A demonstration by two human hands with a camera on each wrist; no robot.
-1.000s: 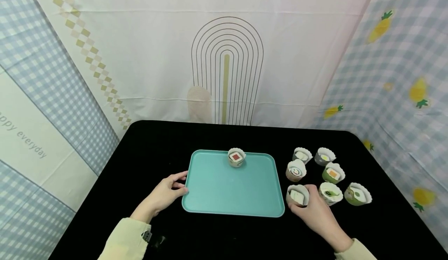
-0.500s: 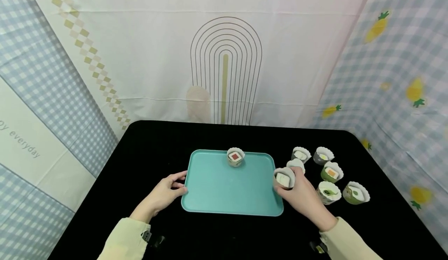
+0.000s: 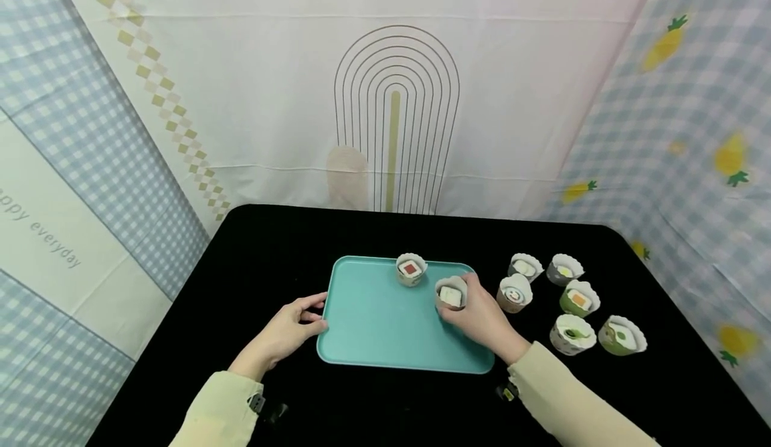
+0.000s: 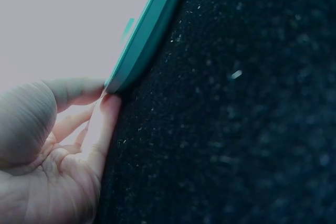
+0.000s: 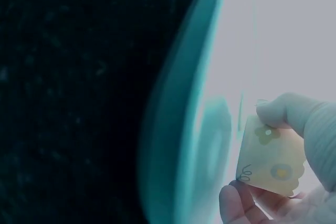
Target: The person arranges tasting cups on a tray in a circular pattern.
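Observation:
My right hand (image 3: 482, 316) pinches a paper cupcake cup (image 3: 448, 294) between thumb and fingers over the right part of the turquoise tray (image 3: 385, 326). The cup has a scalloped rim and a white block inside; the right wrist view shows flower prints on its side (image 5: 273, 156). My left hand (image 3: 288, 333) holds the tray's left edge, thumb and fingertips right at the rim, as the left wrist view also shows (image 4: 68, 150). Another paper cup with a red square on its white filling (image 3: 411, 270) stands at the tray's back edge.
Right of the tray stand several more filled paper cups, among them one with a round face design (image 3: 514, 294), one with an orange square (image 3: 579, 299) and a green one (image 3: 622, 336). The black table (image 3: 277, 246) ends at patterned cloth walls (image 3: 271, 85).
My right hand has lifted the paper cup from the group on the right and carried it left over the tray. The left hand stays at the tray's edge.

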